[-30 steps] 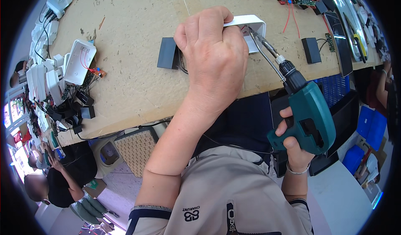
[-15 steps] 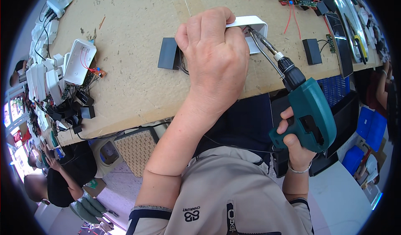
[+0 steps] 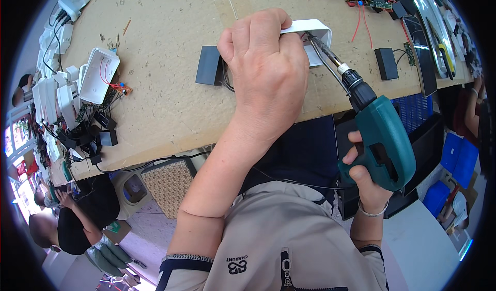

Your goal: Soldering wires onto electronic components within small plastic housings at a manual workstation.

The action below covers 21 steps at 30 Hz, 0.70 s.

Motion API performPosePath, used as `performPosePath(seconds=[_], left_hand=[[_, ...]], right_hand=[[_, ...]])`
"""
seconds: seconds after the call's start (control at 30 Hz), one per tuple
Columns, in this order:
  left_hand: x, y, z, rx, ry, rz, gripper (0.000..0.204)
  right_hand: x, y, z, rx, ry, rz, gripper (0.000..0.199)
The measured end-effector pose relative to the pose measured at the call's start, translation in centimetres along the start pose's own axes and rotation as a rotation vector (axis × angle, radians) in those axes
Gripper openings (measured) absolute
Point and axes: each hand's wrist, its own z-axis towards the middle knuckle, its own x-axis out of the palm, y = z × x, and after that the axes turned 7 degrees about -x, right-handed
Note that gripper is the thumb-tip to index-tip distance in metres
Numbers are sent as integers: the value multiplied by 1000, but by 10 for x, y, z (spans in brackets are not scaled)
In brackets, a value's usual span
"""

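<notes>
Left hand [image 3: 268,79] is clamped down over a white casing [image 3: 315,35] on the bench [image 3: 165,100], fingers curled tight round its near edge, so most of the casing is hidden under the knuckles. Right hand [image 3: 368,180] has a full grip on the handle of a green drill [image 3: 385,136], which sits off the bench edge, tilted up and to the left. Its long bit runs into the open side of the casing, right next to the left hand's fingers. Can't see the tip itself, it's tucked inside.

Just left of the left hand there's a black block [image 3: 209,66] lying flat, with a dark wire looping out from behind the hand. Another black box [image 3: 386,63] sits to the right of the casing, near a small circuit board [image 3: 380,4] with red wires [image 3: 357,25]. Far left of the bench is an open white shell [image 3: 98,74] with red leads in it, plus a heap of white housings [image 3: 57,97] and little black parts [image 3: 98,133]. Blue bins [image 3: 460,156] are down on the right, and another person [image 3: 77,224] is crouched low at the left.
</notes>
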Motion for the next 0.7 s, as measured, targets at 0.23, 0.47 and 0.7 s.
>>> performPosePath(seconds=[0.23, 0.47, 0.7], left_hand=[[-1, 0, 0, 2, 1, 6, 8], [-1, 0, 0, 0, 0, 12, 8], [0, 0, 0, 0, -9, 7, 7]], right_hand=[[-5, -1, -3, -29, 31, -76, 60], [-3, 0, -2, -30, 10, -62, 58], [-1, 0, -1, -33, 25, -37, 68]])
